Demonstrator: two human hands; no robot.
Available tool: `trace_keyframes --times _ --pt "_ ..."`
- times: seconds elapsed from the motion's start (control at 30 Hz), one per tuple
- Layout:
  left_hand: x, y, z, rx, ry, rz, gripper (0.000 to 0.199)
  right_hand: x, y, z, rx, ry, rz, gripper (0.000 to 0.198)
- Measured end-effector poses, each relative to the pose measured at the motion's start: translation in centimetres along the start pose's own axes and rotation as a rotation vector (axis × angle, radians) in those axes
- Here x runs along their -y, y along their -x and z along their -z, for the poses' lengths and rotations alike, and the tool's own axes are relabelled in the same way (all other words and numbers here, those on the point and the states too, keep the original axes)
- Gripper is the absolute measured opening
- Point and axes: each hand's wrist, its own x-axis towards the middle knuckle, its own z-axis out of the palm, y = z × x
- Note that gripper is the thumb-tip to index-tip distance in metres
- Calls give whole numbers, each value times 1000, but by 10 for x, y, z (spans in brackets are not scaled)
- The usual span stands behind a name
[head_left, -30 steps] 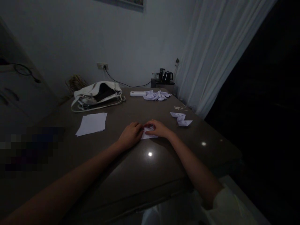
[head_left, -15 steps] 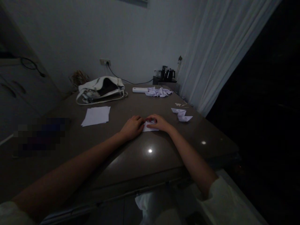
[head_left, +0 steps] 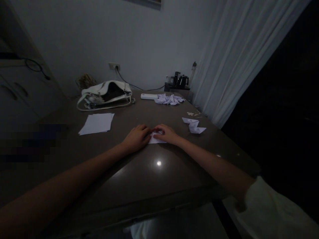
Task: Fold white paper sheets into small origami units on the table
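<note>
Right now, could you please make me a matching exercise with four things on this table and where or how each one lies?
Things:
1. Bag
2. Sheets
3. Paper pile
4. Small paper

Places and states:
A. At the right end of the white bar
B. Touched by left hand and right hand
C. Gaping open
D. Flat, left of both hands

Pairs: 1-C, 2-D, 3-A, 4-B
</note>
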Motion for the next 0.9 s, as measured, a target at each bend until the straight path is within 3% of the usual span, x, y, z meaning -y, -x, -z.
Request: trace_keyframes --times 0.47,0.6,0.9 --pt "-1 -7 -4 40 -2 56 25 -6 -7 1 -42 -62 -39 27" --pt "1 -6 -4 59 12 52 28 -8 -5 -1 -101 -77 -19 18" --pt "-2 -5 -4 61 -16 32 30 5 7 -1 -98 268 84 11"
